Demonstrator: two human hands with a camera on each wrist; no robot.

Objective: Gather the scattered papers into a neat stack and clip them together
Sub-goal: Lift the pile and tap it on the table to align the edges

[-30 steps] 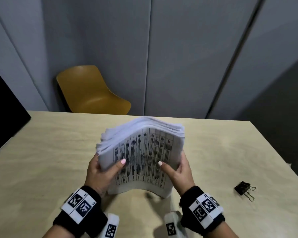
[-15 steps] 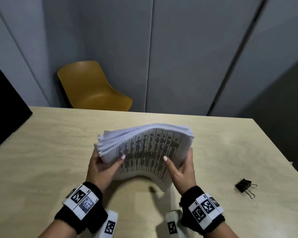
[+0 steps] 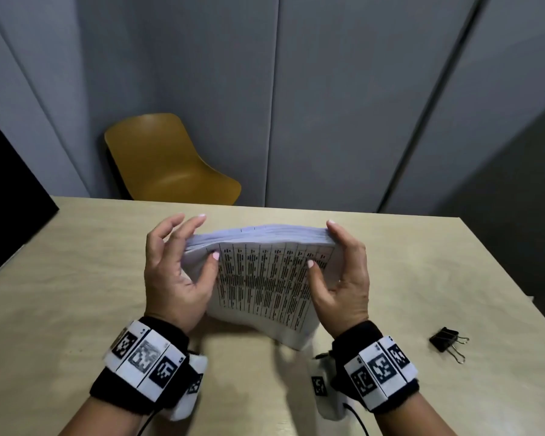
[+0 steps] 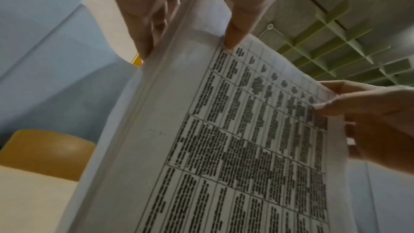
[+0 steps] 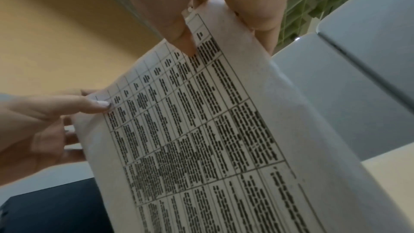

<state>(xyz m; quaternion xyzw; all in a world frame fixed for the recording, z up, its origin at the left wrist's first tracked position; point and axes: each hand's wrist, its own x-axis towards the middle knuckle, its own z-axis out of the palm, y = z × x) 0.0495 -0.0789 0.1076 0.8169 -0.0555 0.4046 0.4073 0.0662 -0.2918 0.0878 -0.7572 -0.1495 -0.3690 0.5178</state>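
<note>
Stack of papers (image 3: 265, 275) is held on edge over the table (image 3: 76, 278), lower edge at or just above the wood (contact not clear from the head view). Top sheet faces the person, printed with a table of dark text.

Left hand (image 3: 173, 272) holds the stack's left side: thumb (image 4: 237, 29) pressed on the printed face, other fingers behind the sheets; two fingers stick up loose above the top edge.

Right hand (image 3: 343, 278) holds the right side the same way, thumb (image 5: 181, 40) on the face, fingers behind.

Left edges look slightly fanned, not flush.

Black binder clip (image 3: 447, 339) lies on the table to the right, well apart from the stack, untouched.

Yellow chair (image 3: 167, 162) stands behind the table's far edge.
</note>
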